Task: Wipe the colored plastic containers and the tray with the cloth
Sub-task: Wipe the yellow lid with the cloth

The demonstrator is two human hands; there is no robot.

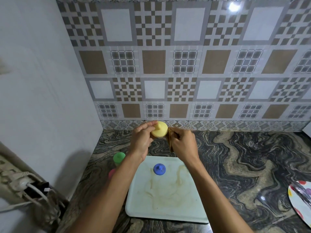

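My left hand (pixel 141 139) grips a yellow plastic container (pixel 159 132), held up over the counter near the back wall. My right hand (pixel 182 143) holds a brownish cloth (pixel 170 137) pressed against the container's right side. Below my arms lies the white tray (pixel 168 204), stained with pale brown smears. A blue container (pixel 159 169) stands on the tray near its far edge. A green container (pixel 119 158) stands on the counter left of the tray, and a pink one (pixel 111 173) shows just behind my left forearm, mostly hidden.
The dark marbled counter (pixel 235 157) stretches to the right. A plate with coloured dots (pixel 301 200) sits at the right edge. A white wall (pixel 42 98) closes the left side, with a plug and cables (pixel 28 187) below it. Patterned tiles back the counter.
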